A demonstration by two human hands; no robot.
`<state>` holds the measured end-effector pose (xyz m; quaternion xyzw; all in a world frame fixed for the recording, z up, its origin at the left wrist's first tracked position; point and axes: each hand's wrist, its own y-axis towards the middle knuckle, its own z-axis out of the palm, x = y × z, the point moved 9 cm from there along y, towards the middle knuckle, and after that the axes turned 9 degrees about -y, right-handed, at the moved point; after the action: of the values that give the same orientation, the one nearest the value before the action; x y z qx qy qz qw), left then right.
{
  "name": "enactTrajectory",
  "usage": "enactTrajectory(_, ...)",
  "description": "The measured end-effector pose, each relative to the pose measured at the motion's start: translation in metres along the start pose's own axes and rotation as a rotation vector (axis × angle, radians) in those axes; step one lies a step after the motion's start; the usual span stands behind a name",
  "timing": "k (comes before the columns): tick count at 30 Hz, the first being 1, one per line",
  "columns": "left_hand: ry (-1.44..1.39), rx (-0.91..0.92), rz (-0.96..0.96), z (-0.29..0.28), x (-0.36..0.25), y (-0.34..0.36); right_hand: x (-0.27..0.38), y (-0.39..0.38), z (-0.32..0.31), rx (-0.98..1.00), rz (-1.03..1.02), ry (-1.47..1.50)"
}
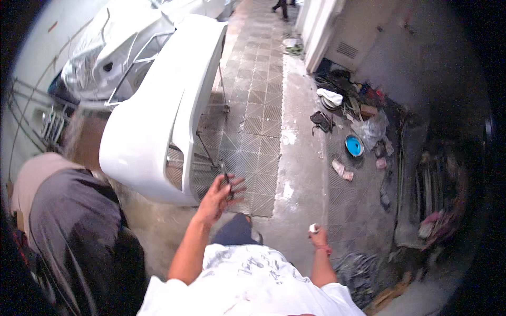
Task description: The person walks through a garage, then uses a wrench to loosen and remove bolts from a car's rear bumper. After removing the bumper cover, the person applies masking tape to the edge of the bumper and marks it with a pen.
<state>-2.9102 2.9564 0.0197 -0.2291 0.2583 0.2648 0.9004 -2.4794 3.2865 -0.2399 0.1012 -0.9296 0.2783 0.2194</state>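
Note:
My left hand (215, 200) is raised in front of me, its fingers partly spread around a slim dark object (227, 181) whose kind I cannot make out. Close by on the left is a glossy white car bumper (142, 126), propped on a thin metal stand, apart from my hand. Lower on the right, my right hand (319, 239) is closed around a small white object (314, 228). Only its rounded end shows above the fingers.
A dark cover (79, 226) drapes over something at my left. Plastic sheeting (95, 68) wraps a car behind the bumper. Along the right wall lie a blue-filled bowl (354, 146), a plastic bag (373, 129), a crumpled pale cloth (342, 170) and clutter. A person's legs (282, 9) show far ahead.

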Motion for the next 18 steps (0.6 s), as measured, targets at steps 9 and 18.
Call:
enactTrajectory(9, 0.094, 0.272, -0.168, 0.114, -0.097, 0.345, 0.107, 0.141, 0.050, 0.212, 0.151, -0.313)
enactTrajectory(18, 0.020, -0.075, -0.146, 0.098, -0.164, 0.702, 0.318, 0.496, 0.008, 0.342, 0.258, -0.455)
